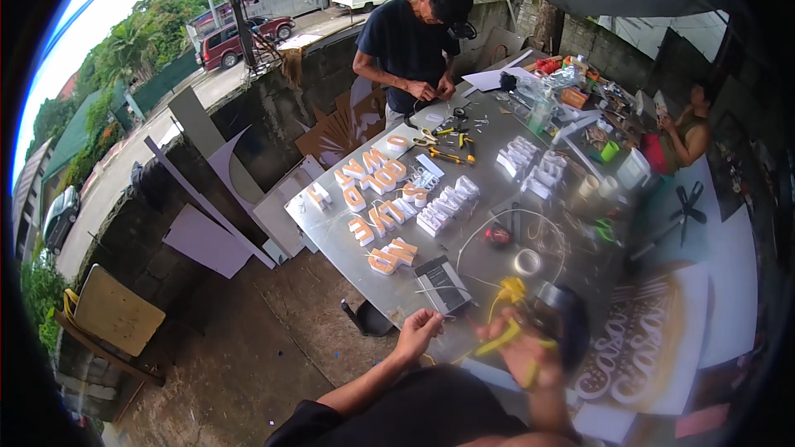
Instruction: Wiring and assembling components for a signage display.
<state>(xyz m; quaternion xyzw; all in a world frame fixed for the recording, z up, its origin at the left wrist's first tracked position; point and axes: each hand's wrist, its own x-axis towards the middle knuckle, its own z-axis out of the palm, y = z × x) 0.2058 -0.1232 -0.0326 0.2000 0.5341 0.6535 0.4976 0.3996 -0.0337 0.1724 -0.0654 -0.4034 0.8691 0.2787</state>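
Note:
My left hand is raised at the table's near edge, fingertips pinched on what looks like a thin pale wire. To its right, my right hand is smeared by motion and wrapped round a hand tool with yellow handles, likely pliers; its jaws are not clear. Just beyond the left hand lies a dark grey flat box with white strips across it. A bright yellow item sits past the right hand, beside a roll of white tape.
Orange-faced and white block letters cover the left of the metal table. A co-worker stands at the far side, hands together, near yellow-handled pliers. Another person sits at right. A lettered sign panel lies at near right.

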